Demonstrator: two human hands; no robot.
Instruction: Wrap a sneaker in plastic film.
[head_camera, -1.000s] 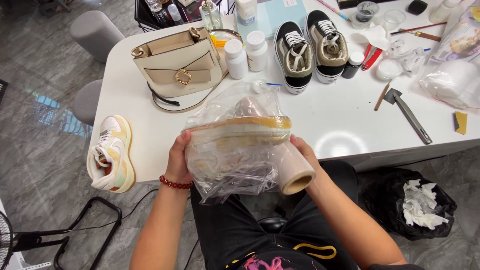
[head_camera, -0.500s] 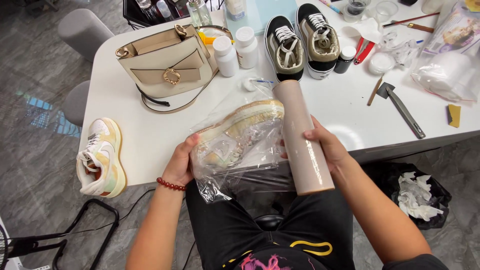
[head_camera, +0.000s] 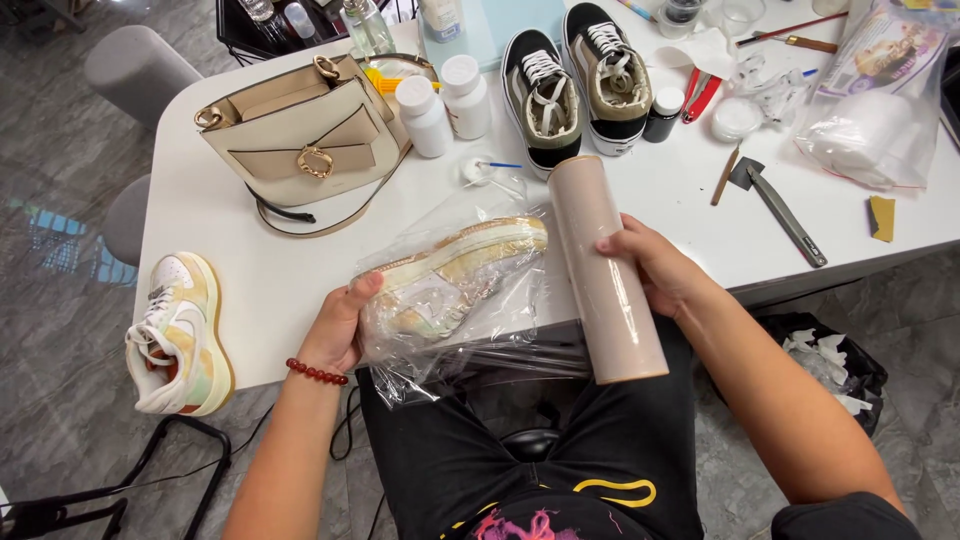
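My left hand (head_camera: 340, 325) grips a white-and-yellow sneaker (head_camera: 455, 270) that is covered in clear plastic wrap, held on its side over the table's front edge. My right hand (head_camera: 655, 270) holds a roll of clear cling film (head_camera: 605, 270) on a beige tube, just right of the sneaker. A sheet of film runs from the roll across the sneaker and hangs loose below it over my lap.
The white table (head_camera: 260, 280) carries a matching sneaker (head_camera: 180, 335) at its left edge, a cream handbag (head_camera: 300, 140), two white bottles (head_camera: 445, 105), a pair of black-and-olive shoes (head_camera: 575, 80), a small hammer (head_camera: 780, 205) and a plastic bag (head_camera: 875, 100). A bin with tissue (head_camera: 830, 360) stands at right.
The roll has swung from pointing at me to lying lengthwise at the right of the sneaker. The sneaker has been lowered and turned on its side, with film drawn across it.
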